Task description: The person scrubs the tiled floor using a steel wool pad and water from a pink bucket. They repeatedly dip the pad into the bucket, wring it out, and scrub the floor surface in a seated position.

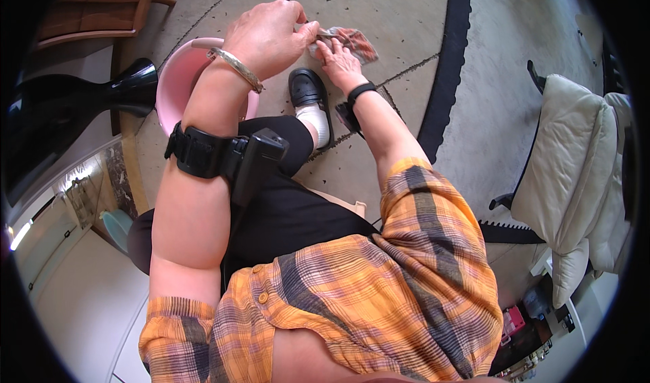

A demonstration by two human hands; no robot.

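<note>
Above the tiled floor, my left hand pinches the near left corner of a crumpled red-and-white cloth between thumb and fingers. My right hand rests with spread fingertips on the cloth's near edge, close to my left thumb. The rest of the cloth spreads out to the right of my fingers. A pink plastic bucket stands below my left wrist, partly hidden by the forearm; its contents are mostly hidden.
My black shoe is on the tiles just below the hands. A glossy black vase-like object and a wooden chair are at the left. A dark-bordered grey rug and a cushioned pale chair lie to the right.
</note>
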